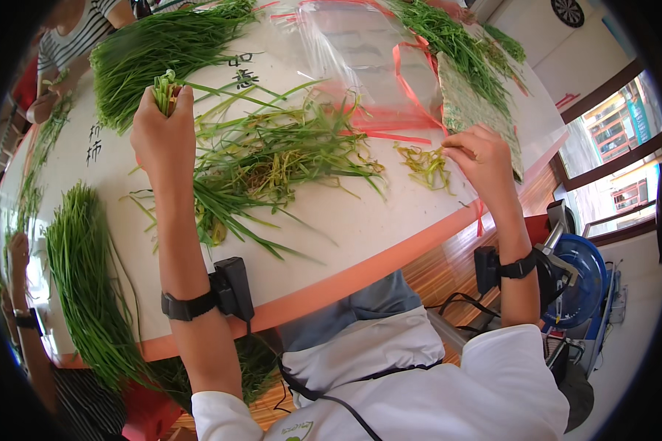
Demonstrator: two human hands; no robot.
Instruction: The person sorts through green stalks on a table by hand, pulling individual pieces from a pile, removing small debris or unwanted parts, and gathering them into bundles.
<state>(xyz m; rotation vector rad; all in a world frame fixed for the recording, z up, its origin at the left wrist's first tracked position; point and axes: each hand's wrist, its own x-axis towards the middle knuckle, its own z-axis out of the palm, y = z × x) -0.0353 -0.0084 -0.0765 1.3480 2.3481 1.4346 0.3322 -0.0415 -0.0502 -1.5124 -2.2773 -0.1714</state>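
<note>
My left hand (164,127) is closed around a small bunch of green chives (165,91). The pale cut ends stick up above its thumb, and long leaves trail off to the right. Loose green leaves and withered stalks lie in a tangled heap (276,165) on the white table (358,226), right of that hand. At the table's right side, my right hand (482,160) has its thumb and fingertips nearly together. They are at the edge of a small pile of yellowed leaves (427,165); whether a leaf is pinched between them is hidden.
Large chive bundles lie at the back left (160,60) and front left (83,275). Clear plastic bags (353,60) with red edging and a red ribbon (400,66) lie at the back. More greens (463,55) rest at the back right, by a woven mat (469,116). Other people work along the left.
</note>
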